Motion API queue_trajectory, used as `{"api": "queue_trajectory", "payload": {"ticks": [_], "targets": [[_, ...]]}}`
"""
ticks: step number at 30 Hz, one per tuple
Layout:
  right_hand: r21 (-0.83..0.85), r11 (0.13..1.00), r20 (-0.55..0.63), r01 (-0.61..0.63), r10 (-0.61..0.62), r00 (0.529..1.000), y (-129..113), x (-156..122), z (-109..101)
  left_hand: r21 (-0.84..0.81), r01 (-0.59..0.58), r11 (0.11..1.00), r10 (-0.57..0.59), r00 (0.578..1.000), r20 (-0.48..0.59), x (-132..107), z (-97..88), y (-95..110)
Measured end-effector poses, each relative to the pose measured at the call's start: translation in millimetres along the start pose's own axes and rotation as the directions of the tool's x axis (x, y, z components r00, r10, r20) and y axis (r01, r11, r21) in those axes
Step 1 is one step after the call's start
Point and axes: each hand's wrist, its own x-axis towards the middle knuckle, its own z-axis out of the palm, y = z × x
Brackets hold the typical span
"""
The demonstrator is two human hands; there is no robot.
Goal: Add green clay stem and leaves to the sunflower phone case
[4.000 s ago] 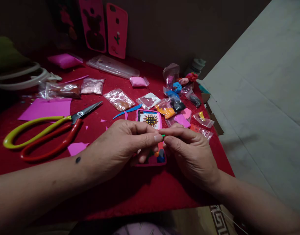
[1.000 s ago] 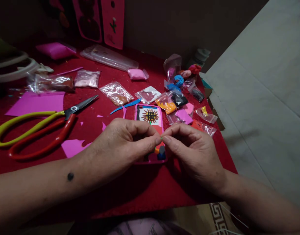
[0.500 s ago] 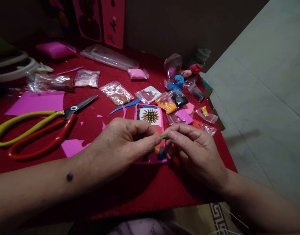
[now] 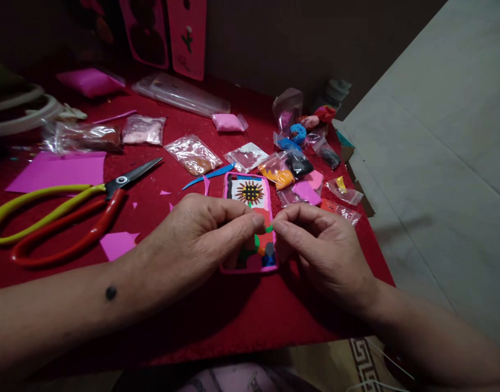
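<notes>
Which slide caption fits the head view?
Right hand pinching a green piece over a pink-rimmed flower panel, left hand alongside.

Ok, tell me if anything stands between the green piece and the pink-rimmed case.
Nothing visible does: the green piece, pinched in the right hand, shows over the case. The left hand hides only part of the case's left side.

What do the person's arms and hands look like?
The left hand and right hand are bare, with no gloves, rings or watch to see. No sleeves show. A round, dark spot marks the left forearm.
</notes>
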Motion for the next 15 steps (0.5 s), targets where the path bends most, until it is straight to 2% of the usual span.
{"api": "queue_trajectory", "payload": {"ticks": [9, 15], "targets": [[0.009, 1.0, 0.023, -0.005, 0.005, 1.0, -0.1, -1.5, 0.0, -0.06, 0.045, 0.997, -0.044, 0.999, 0.009, 0.5, 4.1, 0.8], [0.039, 0.999, 0.029, -0.01, 0.009, 1.0, 0.1, -1.8, -0.1, -0.073, 0.024, 0.997, -0.023, 1.0, 0.022, 1.4, 3.2, 1.0]]}}
